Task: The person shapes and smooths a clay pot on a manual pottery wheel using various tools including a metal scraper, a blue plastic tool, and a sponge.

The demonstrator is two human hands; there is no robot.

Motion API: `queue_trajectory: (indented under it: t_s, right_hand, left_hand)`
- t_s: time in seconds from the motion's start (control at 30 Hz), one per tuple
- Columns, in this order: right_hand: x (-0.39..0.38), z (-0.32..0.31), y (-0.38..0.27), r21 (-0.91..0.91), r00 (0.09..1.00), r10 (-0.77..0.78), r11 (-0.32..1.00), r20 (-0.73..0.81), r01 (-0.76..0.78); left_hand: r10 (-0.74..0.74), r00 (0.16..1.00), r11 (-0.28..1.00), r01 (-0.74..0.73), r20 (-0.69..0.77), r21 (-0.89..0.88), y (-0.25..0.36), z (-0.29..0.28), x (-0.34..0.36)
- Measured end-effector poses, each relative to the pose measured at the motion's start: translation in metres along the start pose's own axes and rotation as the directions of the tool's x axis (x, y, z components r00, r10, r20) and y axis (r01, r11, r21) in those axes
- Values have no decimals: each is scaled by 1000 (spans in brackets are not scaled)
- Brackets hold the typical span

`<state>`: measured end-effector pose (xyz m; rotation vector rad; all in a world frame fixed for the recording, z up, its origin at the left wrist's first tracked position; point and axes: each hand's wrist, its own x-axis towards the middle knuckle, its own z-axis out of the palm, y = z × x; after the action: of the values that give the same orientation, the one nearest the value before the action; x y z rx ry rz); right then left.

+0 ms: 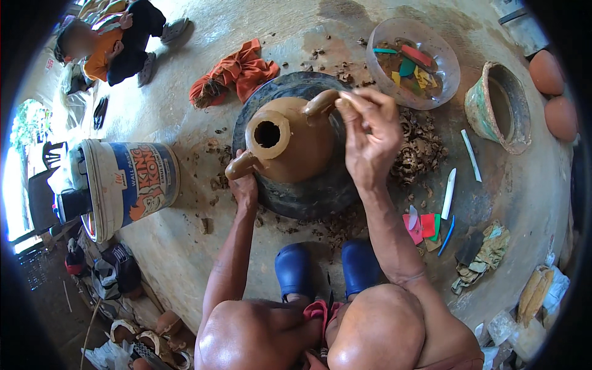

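A brown clay pot (302, 148) with a narrow round mouth and two stubby handles stands on a dark round turntable (302, 206). My left hand (245, 190) cups the pot beneath its left handle (241, 165); some of its fingers are hidden behind the clay. On the opposite side, my right hand (374, 135) has thumb and forefinger closed at the outer end of the right handle (320, 103). Both handles look smooth and wet.
Clay shavings (419, 151) lie around the turntable. An orange cloth (237, 74) is beyond it. On the right are a clear basin (447, 86) of murky water, a crusted pot (478, 114), and several plastic scraps (425, 225). A paint bucket (132, 182) lies left; a person (105, 52) sits far left.
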<state>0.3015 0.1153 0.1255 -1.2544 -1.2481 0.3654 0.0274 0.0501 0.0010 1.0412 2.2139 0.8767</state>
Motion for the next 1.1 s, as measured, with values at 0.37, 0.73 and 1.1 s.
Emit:
queue_trajectory:
  t_s: [0.37, 0.73, 1.1]
  right_hand:
    - [-1, -24, -6, -18, 864, -194, 973, 465, 229]
    - [0, -34, 6, 20, 897, -219, 973, 383, 229]
    - [10, -3, 15, -17, 954, -125, 991, 272, 134]
  left_hand:
    - [64, 998, 979, -65, -11, -192, -9, 7, 5]
    - [-67, 998, 980, 69, 16, -187, 10, -2, 8]
    - [-102, 994, 992, 104, 30, -75, 16, -3, 1]
